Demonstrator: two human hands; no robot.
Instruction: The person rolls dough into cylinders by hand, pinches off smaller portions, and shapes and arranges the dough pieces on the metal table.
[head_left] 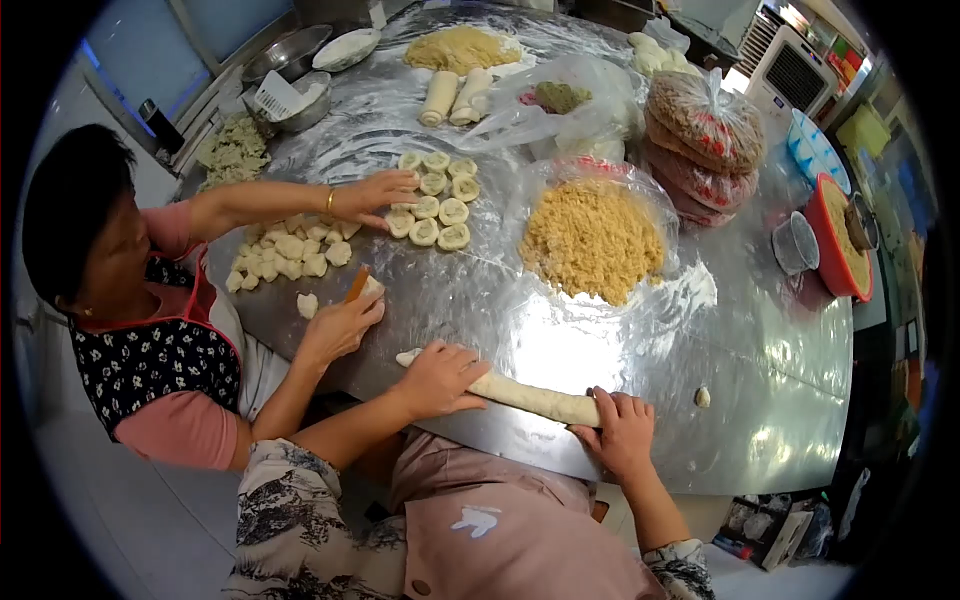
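A long pale dough roll (540,398) lies along the near edge of the steel table. My left hand (440,380) is curled over its left part, and the tip sticks out beyond the hand. At the opposite end my right hand (624,432) grips the dough, fingers on top and thumb on the near side. To the left, a co-worker's hand (345,328) holds a wooden-handled tool (357,284) near a dough piece. The co-worker's other hand (375,197) reaches to several small round dough cups (424,208).
Cut dough pieces (285,250) lie by the co-worker. Ahead is a heap of yellow crumbly filling (595,240) on plastic. Stacked bags (705,140), a red basin (840,240) and a clear cup (794,244) stand right. A small dough bit (702,397) lies near my right hand.
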